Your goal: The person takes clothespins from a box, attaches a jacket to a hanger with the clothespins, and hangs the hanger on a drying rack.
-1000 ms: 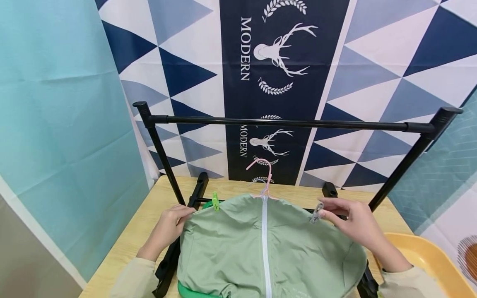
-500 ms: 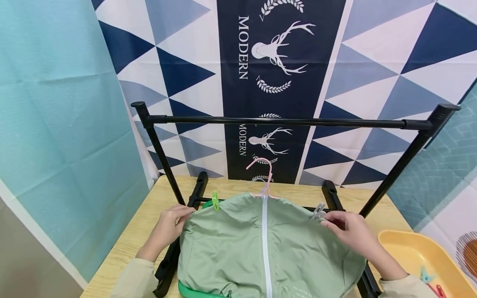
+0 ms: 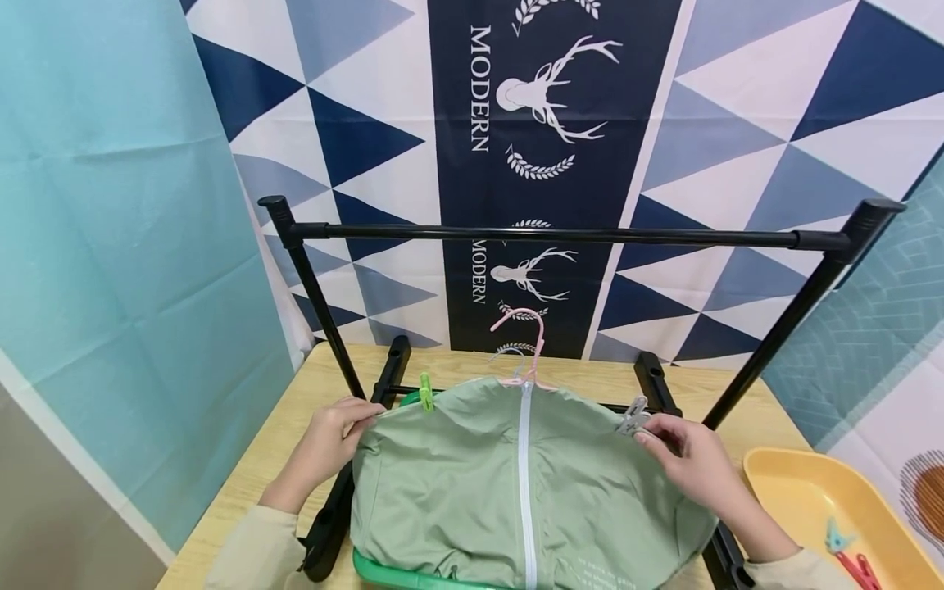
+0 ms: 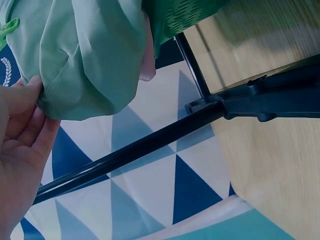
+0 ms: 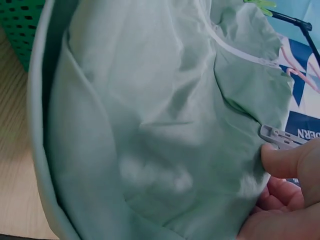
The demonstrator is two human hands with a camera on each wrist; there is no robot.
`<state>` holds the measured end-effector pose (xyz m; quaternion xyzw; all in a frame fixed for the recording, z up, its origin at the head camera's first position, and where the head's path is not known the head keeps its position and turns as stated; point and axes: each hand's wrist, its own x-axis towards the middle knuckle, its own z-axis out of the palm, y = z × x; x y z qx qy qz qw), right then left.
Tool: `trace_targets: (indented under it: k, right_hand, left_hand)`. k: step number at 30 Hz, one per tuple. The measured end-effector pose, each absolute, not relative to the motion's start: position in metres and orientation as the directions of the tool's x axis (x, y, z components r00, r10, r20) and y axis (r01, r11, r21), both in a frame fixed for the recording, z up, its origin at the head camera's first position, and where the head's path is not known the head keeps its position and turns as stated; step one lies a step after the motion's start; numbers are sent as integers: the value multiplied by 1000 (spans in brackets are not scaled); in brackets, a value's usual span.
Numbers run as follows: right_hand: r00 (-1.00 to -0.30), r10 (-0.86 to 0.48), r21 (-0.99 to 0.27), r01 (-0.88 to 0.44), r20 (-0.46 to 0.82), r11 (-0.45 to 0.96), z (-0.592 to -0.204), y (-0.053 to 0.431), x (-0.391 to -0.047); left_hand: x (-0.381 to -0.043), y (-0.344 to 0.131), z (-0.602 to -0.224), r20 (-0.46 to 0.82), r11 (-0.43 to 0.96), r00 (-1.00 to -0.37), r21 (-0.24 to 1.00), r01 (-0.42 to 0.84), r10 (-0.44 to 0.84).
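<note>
A light green zip-front jacket point(image 3: 457, 483) is spread on a pink hanger point(image 3: 537, 344), its white zip point(image 3: 525, 483) running down the middle. My left hand point(image 3: 324, 447) pinches the left upper edge between thumb and fingers, also seen in the left wrist view. A bright green clothes peg point(image 3: 426, 392) clips the edge just inward of it. On the other side a grey clothes peg point(image 3: 632, 416) sits on the top edge. Right beside this peg, my right hand point(image 3: 693, 463) pinches the cloth; in the right wrist view its thumb point(image 5: 280, 160) presses the fabric.
A black clothes rack point(image 3: 553, 236) spans the wooden table point(image 3: 273, 459). Under the jacket is a green basket point(image 3: 398, 574). At right, a yellow tray point(image 3: 796, 475) holds blue and red pegs point(image 3: 838, 537). A pale blue hook point(image 3: 509, 354) shows behind the hanger.
My right hand has let go of the grey peg, now on the jacket's edge, and moved slightly outward to pinch the cloth. My left hand keeps its pinch. The view has shifted slightly.
</note>
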<state>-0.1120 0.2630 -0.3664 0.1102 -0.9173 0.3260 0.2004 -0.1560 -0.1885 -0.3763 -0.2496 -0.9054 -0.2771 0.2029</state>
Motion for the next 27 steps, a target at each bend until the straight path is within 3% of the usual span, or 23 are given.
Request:
trace_targets:
  k: [10, 19, 27]
  right_hand:
    - [-886, -8, -589, -315, 464, 744, -359, 263, -107]
    - [-895, 68, -642, -263, 442, 721, -349, 272, -100]
    - [-854, 134, -647, -269, 502, 713, -332, 283, -99]
  left_hand:
    - [-154, -188, -366, 466, 722, -836, 467, 510, 289]
    - [-155, -190, -366, 405, 671, -898, 619, 408, 172]
    - [-150, -201, -377, 309, 640, -947, 712, 289, 83]
